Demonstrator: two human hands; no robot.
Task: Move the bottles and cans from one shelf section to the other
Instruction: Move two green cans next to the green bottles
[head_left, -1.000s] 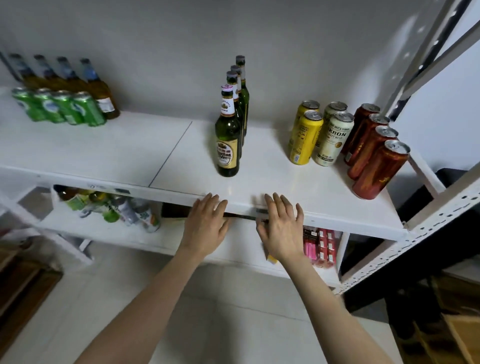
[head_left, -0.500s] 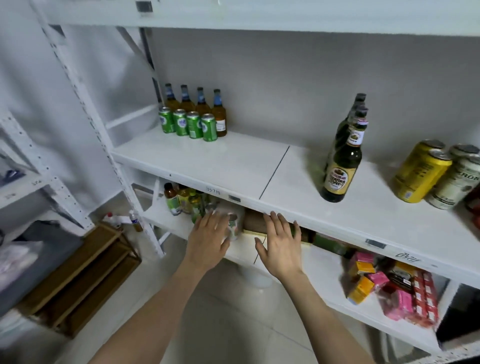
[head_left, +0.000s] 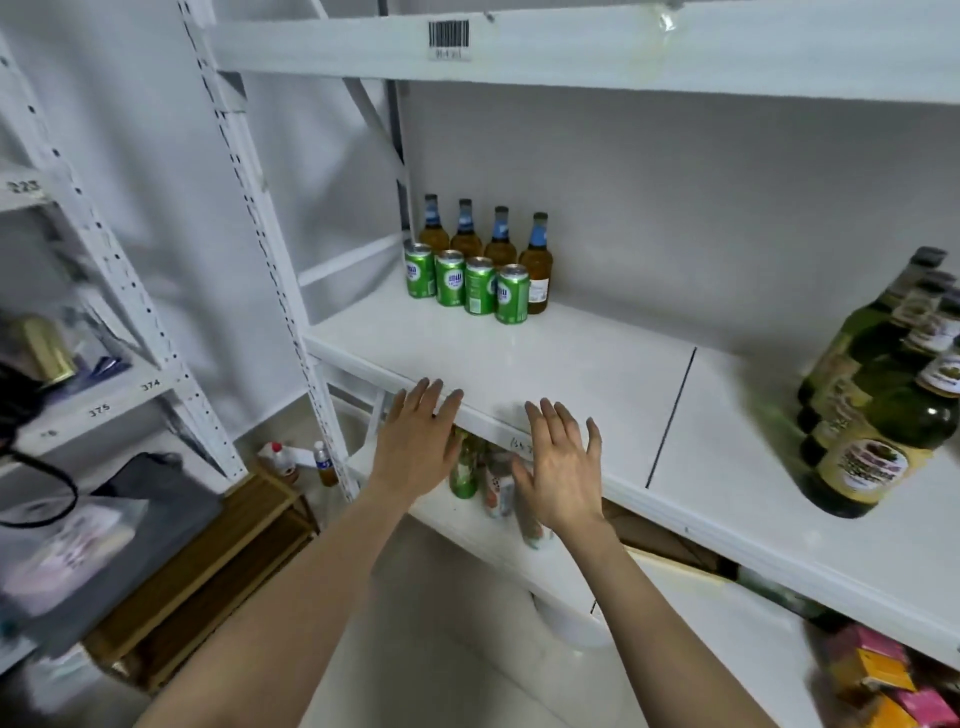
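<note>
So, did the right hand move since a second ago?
Yes, leftward. The right hand was right of the seam between the shelf boards; now it lies left of that seam, open at the front edge.

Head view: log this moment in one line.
left hand open, empty | right hand open, empty | green cans untouched, back of shelf
</note>
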